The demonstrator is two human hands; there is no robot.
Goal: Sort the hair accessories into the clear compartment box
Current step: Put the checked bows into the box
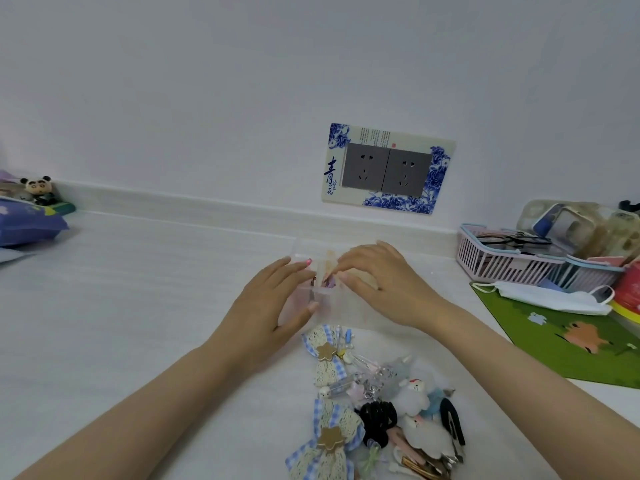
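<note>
Clear compartment box (334, 311), left hand (273, 306) and right hand (384, 285) at opposite sides

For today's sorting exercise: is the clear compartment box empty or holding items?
Holding items: small coloured pieces show inside the clear compartment box, between the left hand and right hand.
</note>
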